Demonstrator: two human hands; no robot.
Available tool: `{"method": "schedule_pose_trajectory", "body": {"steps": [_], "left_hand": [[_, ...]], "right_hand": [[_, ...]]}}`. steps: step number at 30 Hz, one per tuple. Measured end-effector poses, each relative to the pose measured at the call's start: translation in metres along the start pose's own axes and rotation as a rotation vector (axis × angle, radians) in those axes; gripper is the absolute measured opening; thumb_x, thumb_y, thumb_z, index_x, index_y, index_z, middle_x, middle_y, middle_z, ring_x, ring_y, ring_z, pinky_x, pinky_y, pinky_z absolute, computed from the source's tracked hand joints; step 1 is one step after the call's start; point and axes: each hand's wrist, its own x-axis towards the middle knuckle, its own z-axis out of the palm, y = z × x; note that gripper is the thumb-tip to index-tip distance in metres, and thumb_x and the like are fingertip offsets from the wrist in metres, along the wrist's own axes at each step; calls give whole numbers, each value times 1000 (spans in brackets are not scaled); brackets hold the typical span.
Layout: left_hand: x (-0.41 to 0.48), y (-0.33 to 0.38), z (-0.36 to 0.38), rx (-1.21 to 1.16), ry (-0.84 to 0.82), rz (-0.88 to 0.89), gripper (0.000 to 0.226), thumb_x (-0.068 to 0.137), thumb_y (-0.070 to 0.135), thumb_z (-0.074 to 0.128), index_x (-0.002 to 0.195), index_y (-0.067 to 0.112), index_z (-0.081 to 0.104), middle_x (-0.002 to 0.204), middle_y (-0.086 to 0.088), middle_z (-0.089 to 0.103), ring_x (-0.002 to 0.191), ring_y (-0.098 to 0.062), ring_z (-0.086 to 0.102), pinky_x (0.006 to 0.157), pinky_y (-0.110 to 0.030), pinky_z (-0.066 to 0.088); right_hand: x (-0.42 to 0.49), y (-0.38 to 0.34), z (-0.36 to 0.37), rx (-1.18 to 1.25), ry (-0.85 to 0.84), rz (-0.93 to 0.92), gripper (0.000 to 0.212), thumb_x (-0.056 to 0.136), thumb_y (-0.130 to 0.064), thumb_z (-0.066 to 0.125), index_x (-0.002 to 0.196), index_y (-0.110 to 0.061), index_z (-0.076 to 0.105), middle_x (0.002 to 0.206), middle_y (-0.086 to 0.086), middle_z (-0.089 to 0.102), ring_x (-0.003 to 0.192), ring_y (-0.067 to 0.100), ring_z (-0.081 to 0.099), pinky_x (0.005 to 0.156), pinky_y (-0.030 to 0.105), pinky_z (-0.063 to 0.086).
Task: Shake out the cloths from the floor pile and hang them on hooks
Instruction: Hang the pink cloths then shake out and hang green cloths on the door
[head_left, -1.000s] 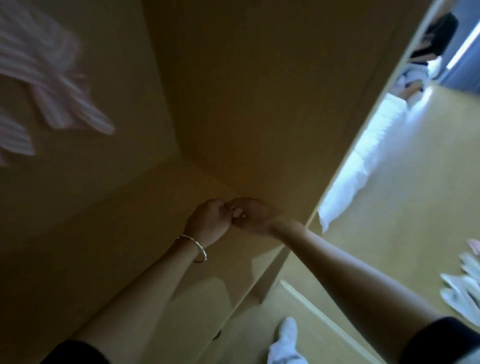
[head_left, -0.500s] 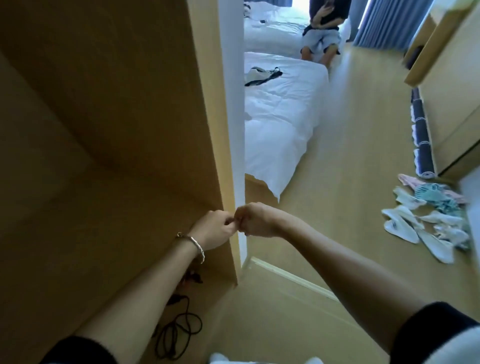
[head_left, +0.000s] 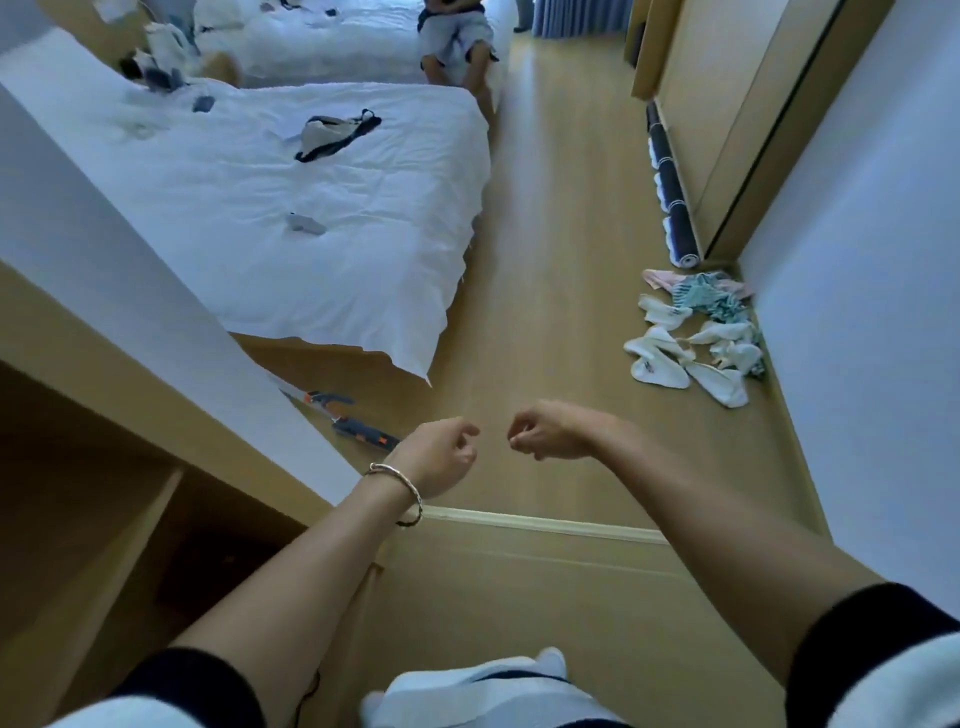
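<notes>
Cloths (head_left: 719, 332) (floor pile), well beyond fingers (head_left: 464, 431)

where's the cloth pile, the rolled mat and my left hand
cloth pile (head_left: 719, 332): head view, a white cloth near its middle
rolled mat (head_left: 671, 187): head view, middle of the roll
left hand (head_left: 441, 457): head view, back of the hand

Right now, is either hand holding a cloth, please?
No, the left hand and right hand hold nothing; the cloth pile lies on the floor.
</notes>
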Motion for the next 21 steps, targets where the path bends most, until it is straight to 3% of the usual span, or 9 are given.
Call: {"method": "schedule_pose_trajectory", "body": {"steps": [6,14,21], "left_hand": [[37,66,47,64,-35,81,36,93,21,43,127,20,54,123,-3,59,110,-21,57,95,-35,47],[93,125,86,117,-102,208,42,92,15,45,134,16,48,134,-6,53,124,-20,48,101,-25,35],[175,159,81,105,-167,275,43,92,15,46,135,14,47,136,-7,51,127,-21,46,104,-26,33]], "right_hand": [[-38,84,-20,124,79,103,29,95,-22,47,115,-12,65,105,14,70,95,27,67,81,35,52],[-69,161,-37,215,169,252,32,96,-22,46,120,-10,63,108,8,67,91,19,60,77,29,44],[-44,204,-90,208,201,352,34,96,-24,45,124,-13,62,131,3,59,116,19,56,96,33,45]]}}
